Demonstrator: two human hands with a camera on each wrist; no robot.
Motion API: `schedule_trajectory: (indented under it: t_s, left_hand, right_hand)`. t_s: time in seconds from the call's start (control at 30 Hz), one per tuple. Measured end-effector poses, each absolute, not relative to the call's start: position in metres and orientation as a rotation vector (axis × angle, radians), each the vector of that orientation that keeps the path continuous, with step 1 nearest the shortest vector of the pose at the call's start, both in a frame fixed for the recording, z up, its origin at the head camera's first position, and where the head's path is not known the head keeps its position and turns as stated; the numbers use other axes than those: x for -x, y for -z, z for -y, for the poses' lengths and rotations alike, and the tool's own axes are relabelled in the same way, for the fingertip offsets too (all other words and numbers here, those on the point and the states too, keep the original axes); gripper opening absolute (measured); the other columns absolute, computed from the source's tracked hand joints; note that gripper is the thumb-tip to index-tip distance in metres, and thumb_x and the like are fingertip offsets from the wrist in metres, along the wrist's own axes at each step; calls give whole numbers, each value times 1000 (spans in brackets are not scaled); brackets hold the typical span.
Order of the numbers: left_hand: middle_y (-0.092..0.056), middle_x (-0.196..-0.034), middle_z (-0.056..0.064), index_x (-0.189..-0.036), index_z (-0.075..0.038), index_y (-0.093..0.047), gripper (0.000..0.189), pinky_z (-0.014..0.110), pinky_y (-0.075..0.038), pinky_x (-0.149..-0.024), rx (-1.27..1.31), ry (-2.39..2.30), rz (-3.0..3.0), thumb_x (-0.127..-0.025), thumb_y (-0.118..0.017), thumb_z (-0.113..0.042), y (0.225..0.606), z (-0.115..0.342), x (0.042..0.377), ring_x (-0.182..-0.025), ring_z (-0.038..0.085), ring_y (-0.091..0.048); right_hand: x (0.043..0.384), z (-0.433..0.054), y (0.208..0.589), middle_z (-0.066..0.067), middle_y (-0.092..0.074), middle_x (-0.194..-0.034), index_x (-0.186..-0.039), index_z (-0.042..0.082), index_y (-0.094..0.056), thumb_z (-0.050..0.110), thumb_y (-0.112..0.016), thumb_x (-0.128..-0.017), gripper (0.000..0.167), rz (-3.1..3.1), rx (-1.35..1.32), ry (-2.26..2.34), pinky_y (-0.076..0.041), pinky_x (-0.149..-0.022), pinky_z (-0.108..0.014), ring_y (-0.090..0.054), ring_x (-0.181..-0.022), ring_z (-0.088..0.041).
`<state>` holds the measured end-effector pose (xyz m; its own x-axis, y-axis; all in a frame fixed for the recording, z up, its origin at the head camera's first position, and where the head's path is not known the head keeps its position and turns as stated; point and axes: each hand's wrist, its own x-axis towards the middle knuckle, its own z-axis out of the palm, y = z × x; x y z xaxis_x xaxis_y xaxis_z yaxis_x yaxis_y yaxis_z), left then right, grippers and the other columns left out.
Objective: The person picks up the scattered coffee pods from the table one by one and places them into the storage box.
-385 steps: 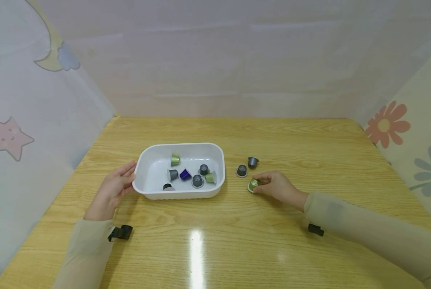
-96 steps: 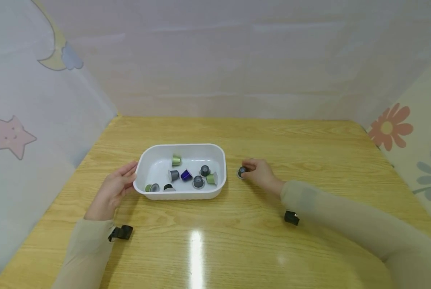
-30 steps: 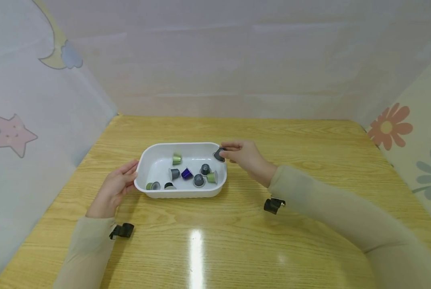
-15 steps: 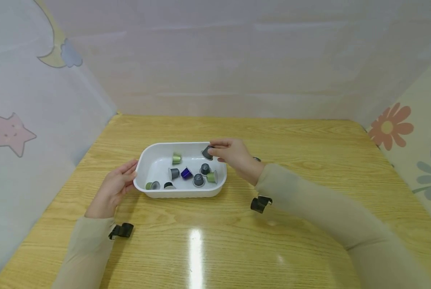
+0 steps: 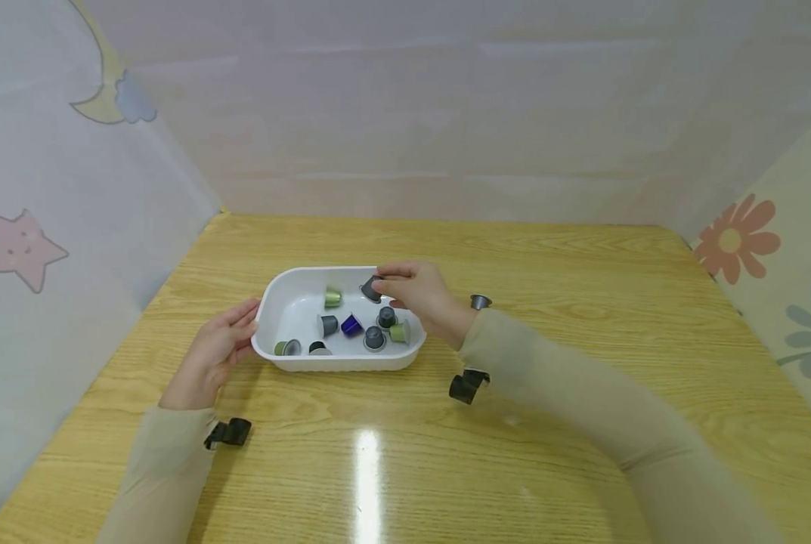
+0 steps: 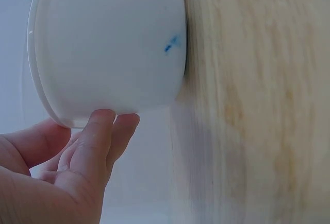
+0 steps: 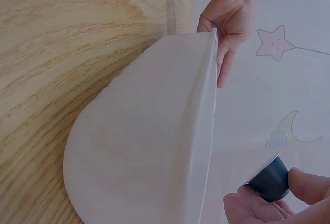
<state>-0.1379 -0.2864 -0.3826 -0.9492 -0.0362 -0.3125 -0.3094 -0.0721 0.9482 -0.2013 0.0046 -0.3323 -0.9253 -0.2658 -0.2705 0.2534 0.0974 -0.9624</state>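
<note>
My right hand (image 5: 420, 293) pinches a dark grey coffee capsule (image 5: 371, 289) between thumb and fingers, tilted, over the back right part of a white plastic tub (image 5: 344, 364). The right wrist view shows this capsule (image 7: 270, 178) above the tub's rim. At the tub's left end, my left hand (image 5: 215, 349) holds the edge, thumb at the rim and fingers against the outer wall (image 6: 113, 54). Inside lie several capsules: green ones (image 5: 333, 298), grey ones (image 5: 374, 338), a purple one (image 5: 351, 326) and a black one partly hidden by the front wall.
One grey capsule (image 5: 480, 301) stands on the wooden table (image 5: 548, 264) right of the tub, behind my right forearm. Printed cloth walls (image 5: 405, 136) enclose the table at the back and sides.
A green capsule from the table now lies in the tub's front left corner. My right hand has lifted a dark grey capsule and carried it leftward over the tub. My left hand stays put.
</note>
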Motion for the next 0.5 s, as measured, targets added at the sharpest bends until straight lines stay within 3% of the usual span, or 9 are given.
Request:
schedule_trajectory:
  t_s: [0.5]
  left_hand:
    - [-14,-158,14,-155,-5,-15,58,17,-51,-78,390,-2140,-2000,-103,-41,-1,383,286,138,-90,-7,-60]
  right_hand:
    - [202,20,341,-15,-64,-124,-130,-2,-60,5,-66,-93,38,-1928,-3,1905,-49,-96,-41,-61,-113,-26]
